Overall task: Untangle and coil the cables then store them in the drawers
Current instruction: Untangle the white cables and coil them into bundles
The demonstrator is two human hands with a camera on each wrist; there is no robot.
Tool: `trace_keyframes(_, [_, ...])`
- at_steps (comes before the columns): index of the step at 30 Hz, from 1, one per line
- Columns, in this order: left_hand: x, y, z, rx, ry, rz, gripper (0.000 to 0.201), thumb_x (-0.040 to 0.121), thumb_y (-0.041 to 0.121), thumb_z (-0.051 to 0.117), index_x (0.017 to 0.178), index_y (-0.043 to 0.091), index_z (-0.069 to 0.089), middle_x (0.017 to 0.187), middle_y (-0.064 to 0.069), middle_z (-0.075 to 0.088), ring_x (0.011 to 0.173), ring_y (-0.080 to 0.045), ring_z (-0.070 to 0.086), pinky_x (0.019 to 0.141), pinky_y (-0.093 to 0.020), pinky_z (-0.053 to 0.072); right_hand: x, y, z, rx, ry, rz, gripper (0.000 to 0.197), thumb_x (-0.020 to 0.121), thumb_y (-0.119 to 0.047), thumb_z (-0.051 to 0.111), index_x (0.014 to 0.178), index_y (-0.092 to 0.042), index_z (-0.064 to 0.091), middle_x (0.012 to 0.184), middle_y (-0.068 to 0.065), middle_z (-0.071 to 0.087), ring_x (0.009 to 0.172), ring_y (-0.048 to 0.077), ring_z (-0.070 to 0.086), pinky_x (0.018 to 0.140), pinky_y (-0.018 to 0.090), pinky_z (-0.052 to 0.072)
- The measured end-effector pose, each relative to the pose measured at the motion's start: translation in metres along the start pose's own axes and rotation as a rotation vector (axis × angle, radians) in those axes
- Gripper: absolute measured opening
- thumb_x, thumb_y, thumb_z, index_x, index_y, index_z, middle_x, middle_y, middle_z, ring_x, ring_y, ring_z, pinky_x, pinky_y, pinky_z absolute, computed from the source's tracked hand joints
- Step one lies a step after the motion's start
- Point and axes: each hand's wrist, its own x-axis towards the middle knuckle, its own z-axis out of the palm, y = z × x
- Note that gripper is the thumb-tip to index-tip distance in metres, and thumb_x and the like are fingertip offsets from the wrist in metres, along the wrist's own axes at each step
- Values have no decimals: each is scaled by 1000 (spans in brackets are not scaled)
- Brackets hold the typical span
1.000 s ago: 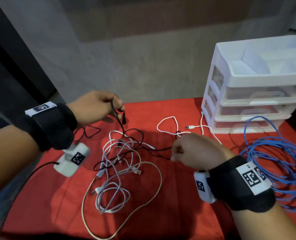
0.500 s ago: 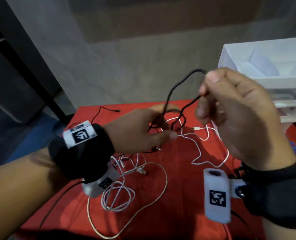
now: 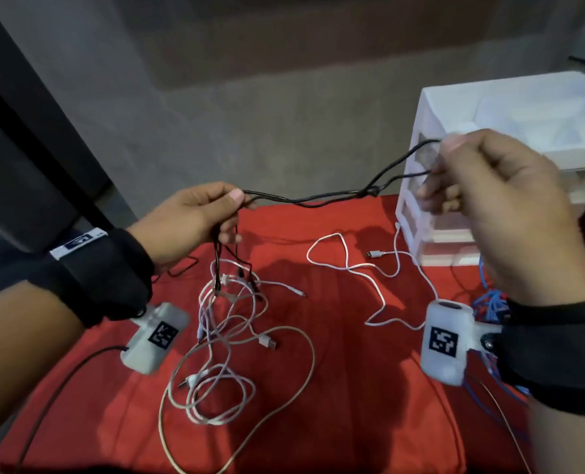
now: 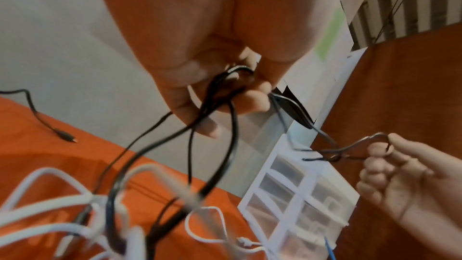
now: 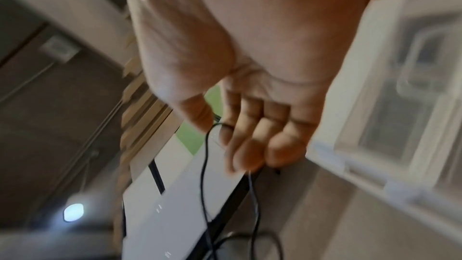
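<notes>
Two hands pull black cable [image 3: 318, 199] tight: left hand [image 3: 188, 224] grips bunch, right hand [image 3: 496, 213] pinches loop. Knot [image 3: 372, 191] stuck; next, pick it loose.

A plain grey wall [image 3: 216, 124] stands behind the table's red cloth [image 3: 352, 388]; a dark post [image 3: 28, 107], maybe furniture, leans left.

Head view: high, facing forward and down over red tabletop [image 3: 335, 388], both hands near lens, white drawer unit [image 3: 431, 159] far right.
Left wrist view: under palm, very close, looking along fingers toward drawer unit [image 4: 295, 201].
Right wrist view: under palm, close, blurred, angled upward past drawer unit [image 5: 400, 86].
All three share black cable [image 3: 318, 199] and drawer unit.
</notes>
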Motion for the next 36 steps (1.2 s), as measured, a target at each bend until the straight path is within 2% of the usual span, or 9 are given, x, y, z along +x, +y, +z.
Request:
trace_keyframes(4, [1,5,6,346,-10,62,45,93,55,56,104,13,68,85,-10,67,86,-13,64,98,-44,47,-7,4,6,-160,-138,35,37,102,-34,60,83,-2,64,67,13,69,57,18,63,65,32,54])
trace_keyframes(8, [-9,12,37,816,-57,338,52,90,61,57,130,28,62,128,13,63,121,2,55,109,-23,40,-15,-3,21,-5,-270,68,38,104,-29,55,84,3,59,61,10,64,55,19,57,59,24,48])
trace_keyframes(12, [-11,24,75,581,-145,338,16,99,32,64,108,22,73,101,9,75,97,-7,69,92,-31,52,-22,-10,32,109,-344,61,37,103,-32,53,83,-2,59,61,8,55,58,22,53,60,25,46])
trace_keyframes(15, [-8,33,74,395,-55,267,27,105,31,52,97,17,74,87,2,75,72,-9,67,74,-29,53,-19,-6,26,27,-274,38,40,101,-41,58,79,-8,62,63,8,47,62,24,44,63,32,38])
trace_keyframes(21, [-1,43,36,567,88,330,27,105,26,53,89,16,72,83,5,75,80,0,68,78,-16,48,-12,0,14,194,-289,187,39,92,-46,63,67,-16,58,67,3,60,79,24,67,84,40,51])
trace_keyframes(24, [4,40,15,740,237,365,27,104,30,54,84,18,67,82,7,75,82,-10,71,84,-31,53,-15,-6,16,195,-322,180,39,97,-39,58,75,-7,50,54,0,32,47,19,42,70,38,53])
trace_keyframes(26, [5,39,2,834,308,375,26,103,31,53,83,19,63,77,8,74,77,-9,70,81,-34,54,-14,-9,10,179,-345,177,37,97,-38,57,79,-7,56,53,-3,25,45,14,26,60,33,45])
trace_keyframes(31, [0,50,-15,762,459,373,28,104,31,51,82,14,59,67,1,69,58,-5,67,66,-30,55,-26,-10,5,-110,-556,80,19,94,-28,66,87,-10,66,63,4,57,54,15,54,58,26,40])
trace_keyframes(36, [-1,93,-50,417,718,297,35,104,33,47,89,4,60,71,-12,60,53,-18,63,59,-42,62,-43,-2,14,-131,-637,150,19,101,-22,59,86,-12,61,63,4,52,56,17,46,60,31,37])
